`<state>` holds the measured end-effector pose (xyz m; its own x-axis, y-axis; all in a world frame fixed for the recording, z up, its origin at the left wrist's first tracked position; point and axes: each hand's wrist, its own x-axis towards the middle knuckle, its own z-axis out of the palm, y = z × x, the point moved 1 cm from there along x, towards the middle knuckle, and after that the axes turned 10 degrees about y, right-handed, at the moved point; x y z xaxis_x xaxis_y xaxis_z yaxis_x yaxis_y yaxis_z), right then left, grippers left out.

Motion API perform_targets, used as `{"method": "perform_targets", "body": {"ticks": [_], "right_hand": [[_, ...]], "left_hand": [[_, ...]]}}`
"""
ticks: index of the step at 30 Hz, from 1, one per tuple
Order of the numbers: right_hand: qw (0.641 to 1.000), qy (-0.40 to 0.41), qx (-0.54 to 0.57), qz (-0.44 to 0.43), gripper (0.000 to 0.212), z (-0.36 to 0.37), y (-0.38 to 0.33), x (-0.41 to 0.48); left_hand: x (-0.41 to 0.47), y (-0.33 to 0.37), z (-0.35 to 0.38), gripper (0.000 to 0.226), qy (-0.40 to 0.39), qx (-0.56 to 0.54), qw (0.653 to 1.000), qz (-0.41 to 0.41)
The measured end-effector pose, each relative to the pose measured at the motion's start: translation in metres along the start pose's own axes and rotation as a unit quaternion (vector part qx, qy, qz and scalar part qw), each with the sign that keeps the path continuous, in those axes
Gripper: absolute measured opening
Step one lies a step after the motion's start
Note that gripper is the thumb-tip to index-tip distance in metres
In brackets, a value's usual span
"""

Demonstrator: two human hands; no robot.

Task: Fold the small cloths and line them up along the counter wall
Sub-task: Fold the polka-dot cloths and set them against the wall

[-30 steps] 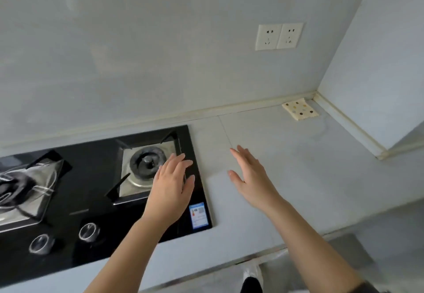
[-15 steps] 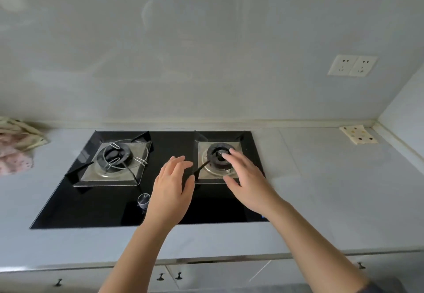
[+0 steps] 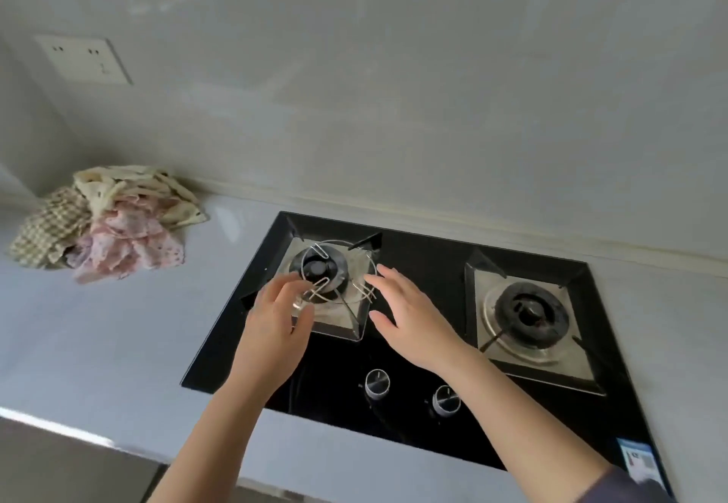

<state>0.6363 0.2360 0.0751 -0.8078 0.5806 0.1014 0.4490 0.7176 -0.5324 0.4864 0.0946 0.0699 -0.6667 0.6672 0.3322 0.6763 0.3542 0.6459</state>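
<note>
- Three small cloths, as far as layers can be told apart, lie in one crumpled heap (image 3: 114,226) on the tabletop (image 3: 98,345). It sits far left, against the wall (image 3: 394,108) and below a socket (image 3: 82,59).
- Heap contents: checked cloth (image 3: 47,230) at left, pink floral cloth (image 3: 130,246) in front, cream spotted cloth (image 3: 130,187) on top. More may be hidden beneath.
- None folded or lined up in this view; this heap is judged untouched.
- Left grip (image 3: 275,329): fingers loosely bent, holding nothing, above the near edge of the left burner (image 3: 323,270) on the hob (image 3: 425,266). Contact with the wire pan ring cannot be told.
- Right grip (image 3: 413,325): fingers straight and spread, empty, just right of the same burner.
- Both grips are well apart from the heap.
- Handling (judgement): thin, light, limp fabric that will sag and may drag its neighbours when lifted. Not fragile or slippery.
- Hold (judgement): pinch one corner or hem of the cream cloth, then take a second corner with the other grip and spread it flat.
- Containers: none seen; the cloths lie loose on the tabletop.
</note>
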Motion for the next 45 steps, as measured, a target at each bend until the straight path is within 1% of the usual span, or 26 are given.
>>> {"method": "perform_targets", "body": {"ticks": [2,5,9,12,16,18,21,23,26,29,30,32,33,34,36,38,41,43,45], "right_hand": [[0.999,-0.021,0.007,-0.023,0.053,0.016,-0.021,0.028],[0.998,-0.041,0.019,-0.048,0.051,0.038,-0.051,0.067],[0.996,-0.053,0.015,-0.075,0.051,0.074,-0.091,0.117],[0.994,-0.062,0.000,-0.088,0.051,0.108,-0.125,0.165],[0.996,-0.059,0.008,-0.059,0.051,0.163,-0.168,0.249],[0.997,-0.059,0.013,-0.040,0.051,0.194,-0.186,0.297],[0.998,-0.060,0.035,-0.011,0.049,0.237,-0.214,0.365],[0.996,-0.051,0.071,0.017,0.048,0.263,-0.229,0.404],[0.986,0.008,0.150,0.074,0.045,0.293,-0.244,0.452],[0.970,0.072,0.197,0.119,0.043,0.314,-0.249,0.489],[0.967,0.080,0.205,0.125,0.045,0.320,-0.249,0.499],[0.971,0.086,0.190,0.121,0.044,0.331,-0.248,0.514],[0.974,0.093,0.171,0.112,0.039,0.337,-0.247,0.519],[0.976,0.110,0.154,0.104,0.033,0.341,-0.246,0.521],[0.971,0.166,0.145,0.087,0.025,0.344,-0.248,0.519],[0.958,0.235,0.154,0.053,0.021,0.339,-0.252,0.511],[0.929,0.329,0.169,-0.032,0.018,0.323,-0.259,0.486],[0.911,0.370,0.164,-0.082,0.014,0.311,-0.260,0.463],[0.899,0.396,0.140,-0.125,0.011,0.304,-0.254,0.436]], "left_hand": [[0.015,-0.026,-0.018,0.027,0.020,0.011,0.999,-0.039],[0.040,-0.063,-0.046,0.028,0.046,0.044,0.996,-0.061],[0.077,-0.120,-0.077,0.027,0.045,0.075,0.994,-0.070],[0.114,-0.174,-0.099,0.026,0.030,0.099,0.993,-0.054],[0.180,-0.262,-0.131,0.027,0.005,0.135,0.989,-0.064],[0.218,-0.303,-0.144,0.026,-0.002,0.152,0.987,-0.050],[0.276,-0.357,-0.155,0.022,0.006,0.158,0.987,-0.033],[0.314,-0.386,-0.154,0.025,0.015,0.171,0.984,-0.035],[0.363,-0.410,-0.144,0.034,0.052,0.180,0.981,-0.040],[0.392,-0.422,-0.131,0.044,0.082,0.242,0.966,-0.035],[0.397,-0.425,-0.126,0.044,0.076,0.270,0.959,-0.025],[0.404,-0.433,-0.117,0.034,0.036,0.317,0.948,-0.012],[0.405,-0.437,-0.114,0.029,0.024,0.328,0.944,-0.009],[0.404,-0.440,-0.113,0.025,0.031,0.326,0.945,-0.002],[0.397,-0.444,-0.115,0.016,0.089,0.294,0.951,0.041],[0.388,-0.442,-0.121,0.013,0.157,0.255,0.948,0.108],[0.369,-0.426,-0.135,0.012,0.245,0.188,0.928,0.208],[0.351,-0.413,-0.142,0.012,0.268,0.131,0.918,0.261],[0.325,-0.405,-0.144,0.016,0.281,0.082,0.909,0.297]]}}
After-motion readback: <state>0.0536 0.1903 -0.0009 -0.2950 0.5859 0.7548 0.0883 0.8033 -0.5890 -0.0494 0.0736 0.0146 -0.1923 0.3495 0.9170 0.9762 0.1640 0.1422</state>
